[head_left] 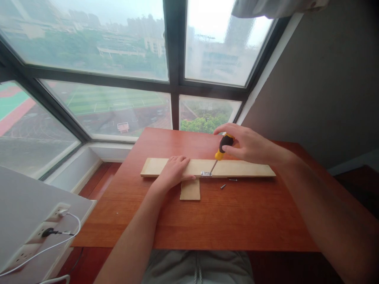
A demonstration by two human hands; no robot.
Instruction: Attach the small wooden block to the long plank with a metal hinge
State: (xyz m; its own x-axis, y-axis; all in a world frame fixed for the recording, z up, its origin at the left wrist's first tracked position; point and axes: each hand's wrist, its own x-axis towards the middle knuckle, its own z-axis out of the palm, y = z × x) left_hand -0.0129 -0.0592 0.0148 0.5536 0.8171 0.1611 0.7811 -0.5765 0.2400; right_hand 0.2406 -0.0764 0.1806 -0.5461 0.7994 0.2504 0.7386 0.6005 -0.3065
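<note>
A long pale wooden board (245, 169) lies across the table. My left hand (175, 170) holds it down left of the middle, fingers over the top and thumb along the near edge. My right hand (247, 144) grips a screwdriver (225, 142) with a yellow and black handle, thumb and fingers around it. The screwdriver leans, its tip meeting a small silver metal bracket (205, 173) at the board's near edge. Whether a screw sits under the tip is too small to tell. A small square wood piece (190, 190) projects toward me from under the board.
Two loose screws, a nearer screw (223, 186) and a farther screw (233, 180), lie on the reddish-brown table (237, 221). Large window panes (112, 102) stand behind it. At the left, a wall panel carries sockets with a black plug (49, 232) and a white cable (78, 227).
</note>
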